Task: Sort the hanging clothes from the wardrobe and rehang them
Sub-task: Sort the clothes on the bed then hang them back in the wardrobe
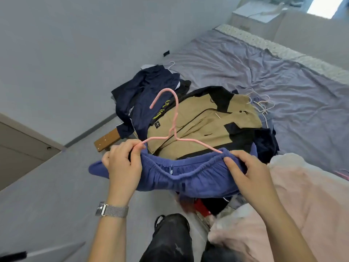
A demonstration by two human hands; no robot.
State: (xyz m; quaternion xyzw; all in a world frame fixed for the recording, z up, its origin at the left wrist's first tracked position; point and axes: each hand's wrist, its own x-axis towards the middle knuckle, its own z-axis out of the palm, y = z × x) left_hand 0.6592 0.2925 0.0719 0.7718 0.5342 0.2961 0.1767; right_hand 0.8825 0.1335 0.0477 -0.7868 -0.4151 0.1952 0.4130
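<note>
Both hands are gripping the blue trousers [181, 174] — left hand [122, 165] also pinching the pink hanger [174, 129], right hand [245, 173] curled on the waistband — waistband running left-right, hook pointing away over the tan jacket [204, 125].

hanger [174, 133] above trousers [181, 174], jacket [204, 125] behind on bed [283, 76], blanket [302, 205] right

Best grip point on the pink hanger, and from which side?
Probably the straight neck just below the hook of the pink hanger, approached from above. Its arms are tied up: the left hand pinches one end, the other sits inside the blue waistband.
</note>
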